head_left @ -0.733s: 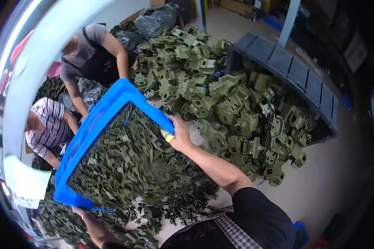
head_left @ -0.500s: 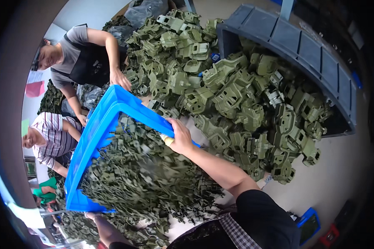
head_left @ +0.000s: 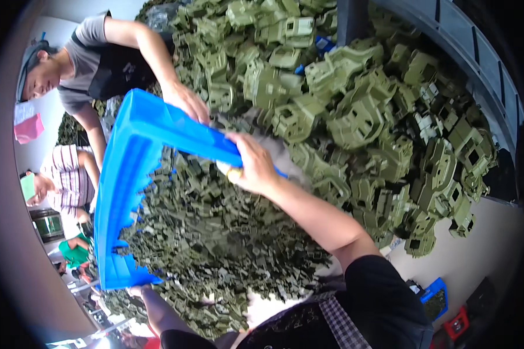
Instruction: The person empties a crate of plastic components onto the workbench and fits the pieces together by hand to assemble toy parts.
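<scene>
A large blue plastic bin (head_left: 113, 192) stands tilted on its side, its mouth toward me. Small dark green plastic parts (head_left: 215, 238) fill it and spread out of its mouth into a heap below. My right hand (head_left: 253, 164), with yellow on one finger, is closed round the rim on the right. At the lower left corner my left hand (head_left: 137, 291) grips the bin's edge; its fingers are partly hidden under the rim. A co-worker's hand (head_left: 187, 103) rests on the bin's upper side, close to my right hand.
Larger light green molded parts (head_left: 355, 122) lie piled at the far right, beside a grey crate (head_left: 486, 52) tipped on its side. Two co-workers are at the left. A small blue bin (head_left: 435, 299) and a red container (head_left: 457, 323) sit on the floor at lower right.
The view has shifted nearer the piles. The co-worker's hand is now farther along the rim, closer to my right hand. The small parts, blurred in motion before, look sharper. Both my hands keep their hold.
</scene>
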`<state>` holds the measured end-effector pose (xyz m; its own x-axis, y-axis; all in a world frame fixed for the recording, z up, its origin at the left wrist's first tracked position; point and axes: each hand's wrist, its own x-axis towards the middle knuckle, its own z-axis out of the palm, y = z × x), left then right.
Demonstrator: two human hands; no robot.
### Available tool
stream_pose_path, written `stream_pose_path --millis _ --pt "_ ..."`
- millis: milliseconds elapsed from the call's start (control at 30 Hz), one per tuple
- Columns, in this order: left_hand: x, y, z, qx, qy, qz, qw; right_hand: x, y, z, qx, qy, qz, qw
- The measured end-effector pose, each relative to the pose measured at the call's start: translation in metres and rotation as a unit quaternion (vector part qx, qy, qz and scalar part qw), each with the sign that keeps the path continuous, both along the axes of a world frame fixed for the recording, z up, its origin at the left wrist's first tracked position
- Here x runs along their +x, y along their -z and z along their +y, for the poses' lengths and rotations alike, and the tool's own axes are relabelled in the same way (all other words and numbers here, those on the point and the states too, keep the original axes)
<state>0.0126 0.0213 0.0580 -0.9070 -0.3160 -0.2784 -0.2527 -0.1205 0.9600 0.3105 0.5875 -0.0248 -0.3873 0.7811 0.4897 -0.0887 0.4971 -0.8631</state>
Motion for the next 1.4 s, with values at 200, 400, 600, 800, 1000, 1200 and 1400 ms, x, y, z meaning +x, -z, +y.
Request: stream_pose_path --millis 200,400,600,800,1000,1200,1400 --pt "-0.01 0.011 0.005 0.022 0.012 0.012 1.0 -0.001 -0.012 0.0 -0.135 -0.028 -0.07 0.988" --pt "-0.023 0.016 -0.006 0.047 0.019 0.036 0.998 -0.011 0.001 -0.001 -0.093 0.0 -0.023 0.995" --pt "-0.04 0.03 0.013 0.081 0.04 0.054 0.994 -0.021 0.022 0.002 -0.097 0.021 0.029 0.995" --pt "-0.052 0.04 0.033 0.112 0.058 0.062 0.99 -0.024 0.023 0.011 -0.051 0.011 -0.008 0.999" --pt "-0.048 0.041 0.018 0.139 0.059 0.073 0.986 -0.002 0.018 0.015 -0.064 -0.083 -0.103 0.989" --pt "-0.024 0.038 0.063 0.109 -0.012 0.03 0.994 0.003 0.011 0.037 -0.123 -0.063 -0.243 0.96" --pt "0.025 0.083 0.03 -0.096 0.099 0.091 0.986 0.05 -0.032 0.013 -0.006 0.006 -0.325 0.946"
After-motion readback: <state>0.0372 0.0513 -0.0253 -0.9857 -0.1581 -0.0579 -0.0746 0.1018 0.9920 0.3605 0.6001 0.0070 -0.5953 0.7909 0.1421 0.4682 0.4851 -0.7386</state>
